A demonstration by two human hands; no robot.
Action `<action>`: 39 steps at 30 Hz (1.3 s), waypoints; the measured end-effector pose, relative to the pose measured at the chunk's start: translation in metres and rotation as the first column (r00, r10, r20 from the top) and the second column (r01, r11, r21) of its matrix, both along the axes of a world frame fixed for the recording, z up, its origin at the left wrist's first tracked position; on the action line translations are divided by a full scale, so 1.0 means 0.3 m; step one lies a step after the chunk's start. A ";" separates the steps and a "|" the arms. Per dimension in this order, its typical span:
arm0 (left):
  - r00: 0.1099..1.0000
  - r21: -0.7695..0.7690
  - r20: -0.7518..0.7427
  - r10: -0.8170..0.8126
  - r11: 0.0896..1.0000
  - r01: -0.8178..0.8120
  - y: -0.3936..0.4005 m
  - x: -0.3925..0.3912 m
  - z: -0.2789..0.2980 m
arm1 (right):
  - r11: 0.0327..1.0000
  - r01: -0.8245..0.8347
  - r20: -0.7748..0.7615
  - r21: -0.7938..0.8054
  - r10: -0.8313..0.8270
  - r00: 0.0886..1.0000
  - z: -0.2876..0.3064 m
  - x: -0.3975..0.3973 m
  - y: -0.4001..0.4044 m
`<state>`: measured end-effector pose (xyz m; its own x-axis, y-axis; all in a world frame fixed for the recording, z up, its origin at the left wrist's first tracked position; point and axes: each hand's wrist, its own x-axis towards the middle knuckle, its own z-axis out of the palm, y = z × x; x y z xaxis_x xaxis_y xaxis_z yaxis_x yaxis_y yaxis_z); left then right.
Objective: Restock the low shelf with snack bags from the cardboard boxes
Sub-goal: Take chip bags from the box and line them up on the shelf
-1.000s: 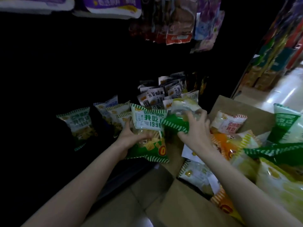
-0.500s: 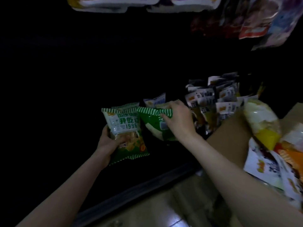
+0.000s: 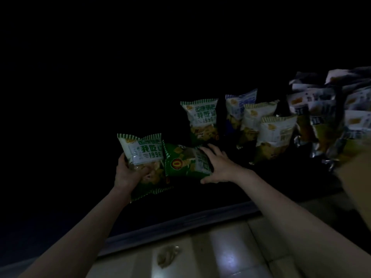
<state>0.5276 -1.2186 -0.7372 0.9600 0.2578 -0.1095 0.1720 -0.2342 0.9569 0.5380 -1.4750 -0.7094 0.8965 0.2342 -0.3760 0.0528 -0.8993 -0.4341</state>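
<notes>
Progress: mid-restock | left hand [image 3: 125, 173] grip curled round upright green-white bag [image 3: 140, 155] | right hand [image 3: 217, 166] grip clasps tilted green bag [image 3: 185, 162], both over low shelf [image 3: 180, 223] | shelved bags [image 3: 202, 117] far right | cardboard box [image 3: 357, 177] right edge, contents unseen

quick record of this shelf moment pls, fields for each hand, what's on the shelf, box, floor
left hand: grips an upright green-and-white snack bag from below
right hand: holds a green snack bag turned sideways, fingers over its right end
bags in hand: side by side, edges meeting
low shelf: dark; standing bags to the right, behind the hands
cardboard box: at right edge, contents out of view
floor: pale tiles, glare spot
</notes>
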 end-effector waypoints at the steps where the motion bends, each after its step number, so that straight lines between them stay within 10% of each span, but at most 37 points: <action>1: 1.000 -0.005 0.008 -0.005 1.000 0.005 0.006 0.003 -0.002 | 0.998 -0.034 -0.022 -0.052 0.033 0.999 -0.020 0.017 0.003; 9: 0.998 -0.012 0.002 -0.058 0.998 0.058 0.006 0.033 0.012 | 0.985 -0.166 -0.278 -0.047 0.146 0.949 0.003 0.202 0.058; 17: 0.981 0.051 -0.032 -0.189 0.980 0.191 0.060 0.013 0.004 | 0.987 0.137 0.061 0.078 -0.142 0.988 -0.084 0.027 0.021; 22: 0.968 0.117 -0.037 -0.250 0.961 0.252 0.053 0.034 0.010 | 0.518 0.698 -0.129 0.494 -0.750 0.649 -0.015 0.088 -0.039; 30: 0.952 0.168 0.001 -0.305 0.939 0.301 0.052 0.012 -0.003 | 0.630 0.677 -0.148 0.380 -0.682 0.717 -0.024 0.159 -0.018; 39: 0.886 0.188 0.000 -0.464 0.870 0.456 -0.170 -0.011 0.000 | 0.513 0.592 -0.312 0.622 -0.531 0.788 -0.005 -0.051 -0.112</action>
